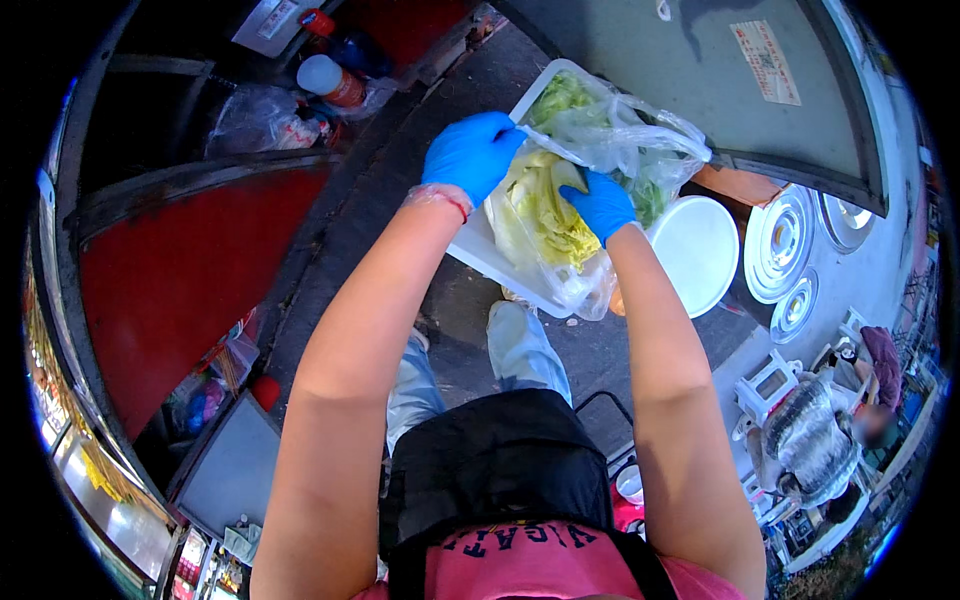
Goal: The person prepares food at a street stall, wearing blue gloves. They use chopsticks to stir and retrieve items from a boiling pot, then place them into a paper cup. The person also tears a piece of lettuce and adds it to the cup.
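My left hand [472,156], in a blue glove, pinches the rim of a clear plastic bag [600,289] at its upper left. Pale yellow-green leafy vegetables [551,214] lie in the bag. My right hand [601,206], also gloved in blue, is at the right side of these leaves, thumb against them; whether it grips leaf or bag I cannot tell. The bag rests on a white plastic tray [480,251]. Farther back on the tray, green leafy vegetables [566,101] lie in and under more clear plastic.
A round white lid or container top [696,255] is right of the tray. Round metal lids [780,232] stand farther right. A grey panel [697,75] juts in at upper right, a red panel [195,277] at left. A person [810,442] sits at lower right near a white stool [766,386].
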{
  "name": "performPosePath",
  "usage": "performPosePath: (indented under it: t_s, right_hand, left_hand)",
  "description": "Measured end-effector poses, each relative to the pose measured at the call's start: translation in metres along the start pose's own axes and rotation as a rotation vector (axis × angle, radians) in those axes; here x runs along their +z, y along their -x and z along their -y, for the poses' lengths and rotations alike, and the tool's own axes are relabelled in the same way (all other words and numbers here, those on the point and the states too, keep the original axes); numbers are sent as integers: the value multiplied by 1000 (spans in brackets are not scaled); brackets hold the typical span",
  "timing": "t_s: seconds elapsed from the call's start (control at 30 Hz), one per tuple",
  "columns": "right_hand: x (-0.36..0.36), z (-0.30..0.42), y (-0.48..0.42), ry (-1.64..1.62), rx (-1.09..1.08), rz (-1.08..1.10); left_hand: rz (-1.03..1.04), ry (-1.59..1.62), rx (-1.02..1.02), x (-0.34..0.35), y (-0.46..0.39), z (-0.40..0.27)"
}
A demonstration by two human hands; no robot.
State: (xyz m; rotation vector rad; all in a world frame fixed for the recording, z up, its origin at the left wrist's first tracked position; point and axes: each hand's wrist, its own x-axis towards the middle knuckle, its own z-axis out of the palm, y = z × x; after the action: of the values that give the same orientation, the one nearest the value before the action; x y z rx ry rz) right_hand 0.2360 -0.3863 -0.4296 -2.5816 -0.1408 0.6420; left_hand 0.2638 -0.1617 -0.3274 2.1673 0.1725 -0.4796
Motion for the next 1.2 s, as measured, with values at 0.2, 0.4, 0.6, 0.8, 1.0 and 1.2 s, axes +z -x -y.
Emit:
performPosePath:
  t_s: [0.2, 0.4, 0.6, 0.8, 1.0, 1.2]
  right_hand:
    - [-8, 60, 6, 395, -190, 11]
    - [20, 63, 24, 592, -337, 50]
    - [-5, 64, 28, 539, -211, 217]
    - [-22, 32, 25, 321, -241, 208]
    - [-10, 5, 25, 331, -394, -57]
    - [-3, 1, 26, 315, -189, 126]
  left_hand:
    - [-74, 38, -40, -7, 5, 2]
    - [-225, 396, 239, 7, 49, -18]
    - [452, -294, -71, 64, 49, 24]
    - [360, -165, -248, 117, -12, 87]
    - [220, -345, -267, 114, -12, 56]
    - [359, -458, -295, 115, 1, 68]
